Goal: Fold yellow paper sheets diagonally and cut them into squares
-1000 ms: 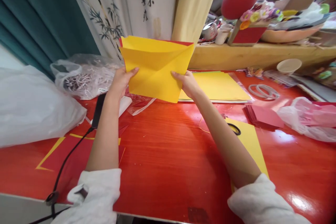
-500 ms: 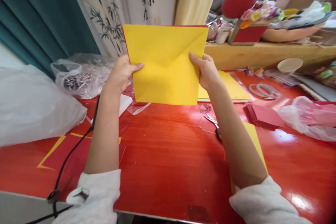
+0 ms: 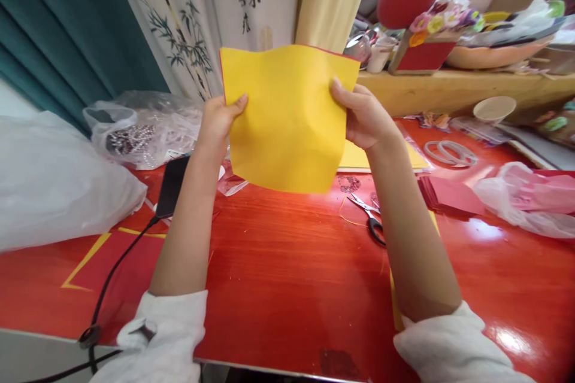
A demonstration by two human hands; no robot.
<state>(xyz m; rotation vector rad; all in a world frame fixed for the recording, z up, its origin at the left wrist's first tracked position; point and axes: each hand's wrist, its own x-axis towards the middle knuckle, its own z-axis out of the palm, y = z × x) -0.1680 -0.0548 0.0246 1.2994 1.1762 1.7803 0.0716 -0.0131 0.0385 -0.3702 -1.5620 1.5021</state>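
Note:
A yellow sheet of paper (image 3: 285, 125) is held up above the table, bowed, with thin red edges showing along its left side and top right. My left hand (image 3: 218, 122) grips its left edge, thumb on the front face. On the opposite edge my right hand (image 3: 366, 114) pinches it the same way. The fingers behind the paper are hidden. Scissors with black handles (image 3: 371, 219) lie on the table beside my right forearm. Behind my right wrist, more yellow paper (image 3: 408, 158) lies flat.
On the left are a white plastic bag (image 3: 58, 179), a clear bag of beads (image 3: 139, 134), a phone (image 3: 173, 185) with a black cable and red-and-yellow paper (image 3: 121, 263). Red paper pieces (image 3: 451, 196) and a pink-filled plastic bag (image 3: 530, 197) lie on the right of the red table (image 3: 287, 287).
The paper has gone from nearly flat to bowed, and its lower edge hangs slightly lower. Both hands have shifted a little right. More of the phone and scissors now shows.

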